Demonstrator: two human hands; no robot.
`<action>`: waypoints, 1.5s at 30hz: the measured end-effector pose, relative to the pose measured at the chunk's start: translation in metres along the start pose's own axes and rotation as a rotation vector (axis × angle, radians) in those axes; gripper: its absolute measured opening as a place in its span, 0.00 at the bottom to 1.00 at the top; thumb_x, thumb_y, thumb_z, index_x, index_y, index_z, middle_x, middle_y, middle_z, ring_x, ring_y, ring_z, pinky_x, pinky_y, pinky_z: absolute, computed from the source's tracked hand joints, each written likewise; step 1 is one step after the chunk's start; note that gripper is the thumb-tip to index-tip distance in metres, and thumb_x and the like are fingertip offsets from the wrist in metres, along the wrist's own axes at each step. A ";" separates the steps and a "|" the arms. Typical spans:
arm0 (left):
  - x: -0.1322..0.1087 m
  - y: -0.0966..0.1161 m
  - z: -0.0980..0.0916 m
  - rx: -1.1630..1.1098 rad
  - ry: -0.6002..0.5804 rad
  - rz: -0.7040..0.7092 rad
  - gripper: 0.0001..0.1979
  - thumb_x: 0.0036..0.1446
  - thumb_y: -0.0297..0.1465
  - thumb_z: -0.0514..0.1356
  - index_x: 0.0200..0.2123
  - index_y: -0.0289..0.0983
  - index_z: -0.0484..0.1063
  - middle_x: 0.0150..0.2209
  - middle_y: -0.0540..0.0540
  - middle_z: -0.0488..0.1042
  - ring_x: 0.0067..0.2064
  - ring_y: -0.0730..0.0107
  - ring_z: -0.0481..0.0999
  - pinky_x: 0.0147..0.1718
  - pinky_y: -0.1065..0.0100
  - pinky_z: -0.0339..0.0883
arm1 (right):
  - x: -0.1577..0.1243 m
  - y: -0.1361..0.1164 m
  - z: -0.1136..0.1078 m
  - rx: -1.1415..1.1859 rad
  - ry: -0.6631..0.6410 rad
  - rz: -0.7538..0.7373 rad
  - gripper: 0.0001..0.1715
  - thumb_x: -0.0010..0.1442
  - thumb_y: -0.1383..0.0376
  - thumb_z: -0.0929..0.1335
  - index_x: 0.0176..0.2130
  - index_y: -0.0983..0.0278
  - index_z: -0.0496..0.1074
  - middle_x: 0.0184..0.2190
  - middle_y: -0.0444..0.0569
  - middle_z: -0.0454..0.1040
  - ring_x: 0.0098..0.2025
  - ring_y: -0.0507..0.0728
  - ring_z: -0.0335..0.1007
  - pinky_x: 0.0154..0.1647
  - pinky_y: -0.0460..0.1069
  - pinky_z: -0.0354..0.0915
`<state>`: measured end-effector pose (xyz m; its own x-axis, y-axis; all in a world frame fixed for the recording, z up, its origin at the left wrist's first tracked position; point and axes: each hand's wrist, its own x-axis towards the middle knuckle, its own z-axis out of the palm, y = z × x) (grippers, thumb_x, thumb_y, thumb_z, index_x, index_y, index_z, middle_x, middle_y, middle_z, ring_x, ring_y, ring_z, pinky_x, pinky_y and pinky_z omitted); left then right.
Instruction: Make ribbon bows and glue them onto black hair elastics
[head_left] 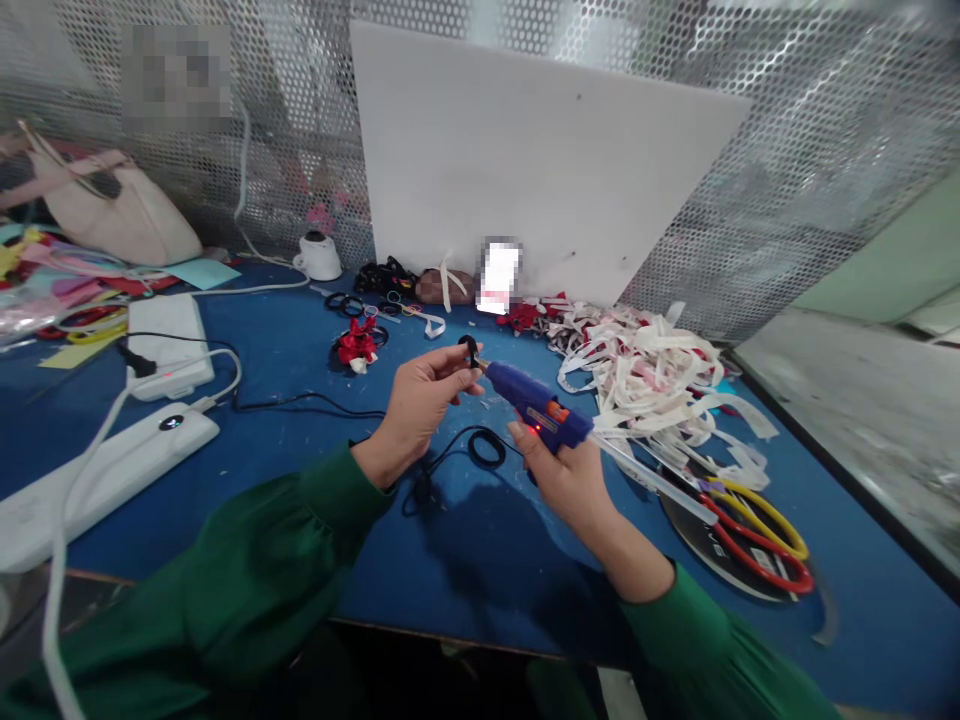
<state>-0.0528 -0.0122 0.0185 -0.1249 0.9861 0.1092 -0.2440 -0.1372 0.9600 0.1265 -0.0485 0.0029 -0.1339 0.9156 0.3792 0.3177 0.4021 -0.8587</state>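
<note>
Pinching black band [470,350] between fingers of left hand [412,395], centre of frame — right hand [568,480] clamped round blue glue gun [529,397], nozzle [481,366] at band, contact unclear. Band looks light, soft; best held by edge, clear of likely hot nozzle. Glue gun probably rigid — grip at handle. Blue table [285,340] below; white panel [525,150], perforated metal screen [825,120] across top of frame.

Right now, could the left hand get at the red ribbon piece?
Likely yes: the red ribbon piece lies nearby with nothing visible between, though the left hand pinches a black band at the blue glue gun's nozzle.
</note>
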 end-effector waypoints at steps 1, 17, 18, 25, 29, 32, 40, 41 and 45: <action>0.000 0.000 0.000 0.001 0.002 -0.003 0.18 0.44 0.31 0.72 0.42 0.36 0.82 0.32 0.46 0.82 0.28 0.72 0.77 0.25 0.72 0.59 | 0.000 0.000 0.000 0.010 -0.003 0.007 0.18 0.62 0.51 0.70 0.35 0.63 0.74 0.18 0.41 0.65 0.20 0.51 0.60 0.21 0.47 0.58; -0.002 0.000 -0.001 0.039 -0.022 0.032 0.13 0.49 0.30 0.69 0.41 0.37 0.82 0.37 0.45 0.83 0.29 0.74 0.75 0.26 0.70 0.59 | 0.005 -0.010 -0.005 0.406 -0.084 0.296 0.27 0.62 0.45 0.68 0.27 0.64 0.72 0.13 0.42 0.66 0.16 0.48 0.59 0.20 0.45 0.54; -0.002 0.001 -0.001 0.041 -0.023 0.033 0.13 0.49 0.30 0.69 0.41 0.37 0.82 0.37 0.45 0.83 0.29 0.73 0.75 0.26 0.70 0.59 | 0.005 -0.011 -0.006 0.436 -0.086 0.318 0.27 0.62 0.45 0.68 0.27 0.64 0.72 0.13 0.41 0.66 0.16 0.48 0.58 0.20 0.45 0.54; -0.002 0.000 -0.001 0.052 -0.038 0.045 0.15 0.51 0.31 0.68 0.43 0.37 0.82 0.35 0.45 0.83 0.29 0.73 0.74 0.27 0.70 0.60 | 0.007 -0.016 -0.006 0.618 -0.076 0.426 0.24 0.61 0.46 0.69 0.30 0.64 0.70 0.14 0.39 0.65 0.16 0.49 0.58 0.20 0.45 0.55; -0.002 0.000 -0.001 0.053 -0.045 0.046 0.16 0.50 0.31 0.68 0.44 0.37 0.82 0.36 0.44 0.83 0.29 0.72 0.74 0.27 0.70 0.60 | 0.007 -0.015 -0.008 0.620 -0.052 0.394 0.24 0.61 0.46 0.69 0.30 0.64 0.71 0.15 0.40 0.66 0.16 0.49 0.59 0.20 0.45 0.55; -0.003 0.000 -0.001 0.049 -0.049 0.040 0.17 0.50 0.31 0.68 0.45 0.37 0.82 0.36 0.44 0.83 0.29 0.72 0.74 0.27 0.69 0.60 | 0.006 -0.016 -0.009 0.565 -0.027 0.326 0.24 0.62 0.47 0.69 0.29 0.64 0.71 0.14 0.41 0.66 0.16 0.48 0.58 0.20 0.46 0.52; -0.003 0.000 -0.001 0.075 -0.066 0.029 0.16 0.50 0.31 0.69 0.44 0.39 0.82 0.36 0.45 0.83 0.29 0.72 0.74 0.26 0.69 0.60 | 0.006 -0.012 -0.008 0.433 -0.024 0.294 0.25 0.62 0.46 0.68 0.27 0.63 0.72 0.13 0.42 0.65 0.17 0.49 0.58 0.19 0.46 0.50; -0.003 0.000 -0.001 0.078 -0.070 0.030 0.16 0.50 0.31 0.69 0.44 0.39 0.82 0.36 0.45 0.83 0.29 0.72 0.74 0.26 0.69 0.60 | 0.006 -0.011 -0.008 0.421 -0.022 0.292 0.25 0.62 0.46 0.68 0.27 0.63 0.72 0.13 0.41 0.65 0.17 0.49 0.58 0.19 0.46 0.51; -0.004 0.001 0.000 0.087 -0.081 0.038 0.14 0.50 0.31 0.68 0.42 0.39 0.83 0.36 0.45 0.83 0.29 0.72 0.73 0.27 0.69 0.60 | 0.006 -0.007 -0.008 0.375 -0.031 0.256 0.25 0.63 0.45 0.68 0.28 0.63 0.73 0.14 0.41 0.66 0.17 0.50 0.59 0.20 0.46 0.53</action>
<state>-0.0528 -0.0162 0.0189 -0.0534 0.9851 0.1633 -0.1558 -0.1698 0.9731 0.1314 -0.0463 0.0141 -0.1252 0.9833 0.1324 -0.0171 0.1313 -0.9912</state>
